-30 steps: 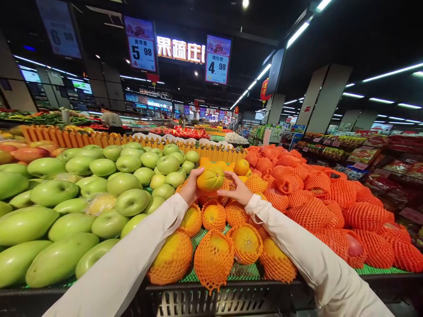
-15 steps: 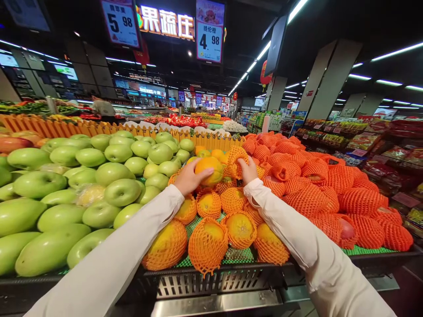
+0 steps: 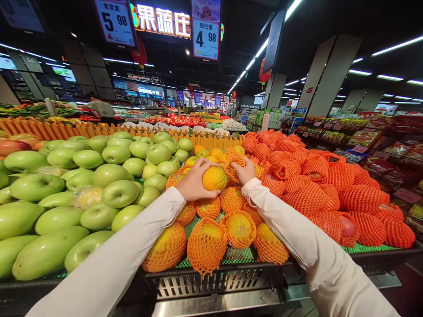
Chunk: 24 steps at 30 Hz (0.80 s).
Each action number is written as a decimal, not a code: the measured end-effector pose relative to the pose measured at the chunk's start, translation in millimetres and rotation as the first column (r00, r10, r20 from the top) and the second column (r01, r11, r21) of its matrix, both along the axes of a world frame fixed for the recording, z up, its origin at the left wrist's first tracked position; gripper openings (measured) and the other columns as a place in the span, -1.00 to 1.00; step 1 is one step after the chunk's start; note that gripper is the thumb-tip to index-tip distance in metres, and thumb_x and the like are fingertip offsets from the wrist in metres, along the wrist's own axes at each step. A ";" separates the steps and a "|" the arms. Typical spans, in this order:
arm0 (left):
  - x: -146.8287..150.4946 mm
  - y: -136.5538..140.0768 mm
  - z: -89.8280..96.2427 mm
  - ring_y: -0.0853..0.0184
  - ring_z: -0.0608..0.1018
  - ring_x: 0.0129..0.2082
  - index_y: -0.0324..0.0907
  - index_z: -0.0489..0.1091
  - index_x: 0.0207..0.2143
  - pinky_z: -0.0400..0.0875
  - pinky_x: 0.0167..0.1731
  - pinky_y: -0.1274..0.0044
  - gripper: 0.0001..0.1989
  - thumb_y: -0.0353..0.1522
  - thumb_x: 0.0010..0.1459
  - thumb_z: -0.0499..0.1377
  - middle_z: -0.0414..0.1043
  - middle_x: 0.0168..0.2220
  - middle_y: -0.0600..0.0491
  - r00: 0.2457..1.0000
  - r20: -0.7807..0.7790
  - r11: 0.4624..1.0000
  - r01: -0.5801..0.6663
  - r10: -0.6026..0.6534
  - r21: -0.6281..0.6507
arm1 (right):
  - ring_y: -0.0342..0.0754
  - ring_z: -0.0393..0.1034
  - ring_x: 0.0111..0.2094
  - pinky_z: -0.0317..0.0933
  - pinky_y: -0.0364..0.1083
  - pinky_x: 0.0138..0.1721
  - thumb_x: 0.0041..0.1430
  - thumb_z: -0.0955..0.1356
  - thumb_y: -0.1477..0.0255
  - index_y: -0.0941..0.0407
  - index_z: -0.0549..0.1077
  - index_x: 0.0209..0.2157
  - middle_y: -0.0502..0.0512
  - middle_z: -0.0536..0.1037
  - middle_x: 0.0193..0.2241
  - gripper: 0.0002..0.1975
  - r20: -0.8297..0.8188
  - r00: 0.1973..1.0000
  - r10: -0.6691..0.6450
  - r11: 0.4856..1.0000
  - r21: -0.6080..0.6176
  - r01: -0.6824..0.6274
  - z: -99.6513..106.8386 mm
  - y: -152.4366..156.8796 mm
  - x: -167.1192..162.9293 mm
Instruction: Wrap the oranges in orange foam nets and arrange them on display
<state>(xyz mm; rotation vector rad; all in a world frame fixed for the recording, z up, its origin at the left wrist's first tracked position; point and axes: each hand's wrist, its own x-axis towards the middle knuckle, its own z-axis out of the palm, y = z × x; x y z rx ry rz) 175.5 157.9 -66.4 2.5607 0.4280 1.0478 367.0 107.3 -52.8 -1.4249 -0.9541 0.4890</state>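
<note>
My left hand [image 3: 197,180] is closed around a bare orange [image 3: 214,178], thumb below it and fingers over its far side. To the right of it, my right hand [image 3: 245,170] pinches an orange foam net sleeve [image 3: 232,160], which stands upright beside the fruit and apart from my left hand's fingers. Whether anything is inside the sleeve I cannot tell. Below both hands lie several oranges in foam nets, among them a netted orange [image 3: 207,246] at the front edge. More bare oranges [image 3: 216,154] sit behind the hands.
Green apples [image 3: 120,193] are heaped on the left. Fruit in red foam nets [image 3: 310,193] is piled on the right. A black slotted crate edge [image 3: 211,284] runs along the front, and a low orange picket fence [image 3: 211,140] borders the back. Price screens [image 3: 206,33] hang overhead.
My left hand has turned and moved slightly down and right with the orange, its fingers wrapping further over it. My right hand and the foam net sleeve have shifted slightly left.
</note>
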 end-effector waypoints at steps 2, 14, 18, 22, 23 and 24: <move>0.2 1.9 -0.3 0.04 0.42 0.11 -0.11 0.33 0.10 0.26 0.23 0.15 -0.28 -0.14 -0.13 0.43 0.25 0.05 -0.10 0.999 0.037 1.000 0.017 -0.018 0.023 | -0.46 0.23 -0.31 0.14 -0.46 -0.25 0.02 0.31 0.34 0.36 0.38 0.00 0.08 0.42 -0.09 -0.46 -0.047 0.999 -0.020 1.000 -0.004 0.020 1.8 -0.9 -0.7; -0.2 15.9 -8.5 -0.08 0.46 0.12 -0.19 0.22 0.04 0.33 0.13 0.12 -0.29 -0.06 -0.06 0.36 0.38 0.11 -0.26 0.987 -0.161 0.989 -0.018 -0.006 -0.147 | -0.48 0.14 -0.34 0.07 -0.49 -0.27 0.05 0.24 0.40 0.38 0.37 -0.11 0.05 0.42 -0.18 -0.59 -0.007 0.996 -0.094 0.992 0.087 0.094 6.3 -5.9 -3.4; 1.0 1.6 -0.8 -0.02 0.37 0.23 -0.17 0.24 0.12 0.21 0.26 0.13 -0.34 -0.07 0.05 0.31 0.31 0.19 -0.22 0.999 0.031 0.994 0.026 -0.023 -0.110 | -0.47 0.12 -0.35 0.09 -0.48 -0.28 -0.01 0.25 0.36 0.37 0.33 -0.17 0.04 0.42 -0.24 -0.59 0.022 0.999 -0.025 0.987 0.159 0.022 2.7 -8.3 -10.0; 4.8 -16.5 8.5 0.15 0.47 0.09 -0.16 0.32 0.02 0.38 0.11 0.29 -0.55 -0.13 0.15 0.26 0.41 0.06 -0.13 0.958 0.246 0.942 0.210 -0.145 -0.262 | -0.44 0.23 -0.25 0.20 -0.46 -0.18 -0.12 0.28 0.26 0.36 0.34 -0.13 0.07 0.42 -0.16 -0.45 0.073 0.974 0.214 0.957 0.185 -0.224 -5.5 -6.5 -12.5; 5.7 -18.8 9.8 0.18 0.50 0.00 -0.17 0.34 -0.06 0.43 0.01 0.33 -0.57 -0.14 0.12 0.29 0.43 -0.02 -0.10 0.955 0.260 0.926 0.224 -0.145 -0.305 | -0.43 0.26 -0.22 0.22 -0.45 -0.15 -0.15 0.30 0.23 0.37 0.35 -0.12 0.08 0.42 -0.13 -0.41 0.074 0.958 0.276 0.943 0.174 -0.285 -7.4 -5.7 -12.4; 6.5 -19.8 10.6 0.22 0.50 -0.10 -0.19 0.35 -0.14 0.44 -0.09 0.37 -0.60 -0.14 0.07 0.31 0.44 -0.09 -0.08 0.955 0.265 0.914 0.220 -0.131 -0.340 | -0.42 0.27 -0.21 0.23 -0.45 -0.12 -0.18 0.31 0.20 0.37 0.35 -0.12 0.10 0.42 -0.12 -0.37 0.074 0.942 0.326 0.929 0.160 -0.334 -9.0 -5.1 -12.2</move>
